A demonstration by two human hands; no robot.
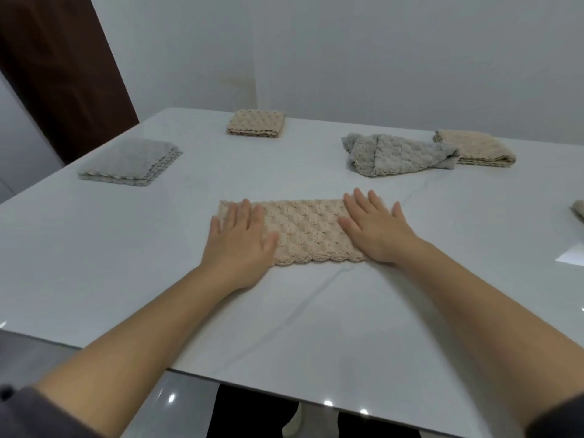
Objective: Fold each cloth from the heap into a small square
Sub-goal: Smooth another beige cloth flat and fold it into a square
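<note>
So your left hand & right hand lie flat, fingers spread, pressing the beige cloth strip mid-table, w/ bare top toward the near edge. Crumpled grey cloth far right; another cloth cut off at frame edge.

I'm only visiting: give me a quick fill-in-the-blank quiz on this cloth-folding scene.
1. The left hand and right hand press flat on a long bobbly cloth strip coloured ____.
2. The crumpled bobbly cloth at right is ____.
3. The folded grey cloth square lies to the hands' ____.
Missing: beige; grey; left.
</note>
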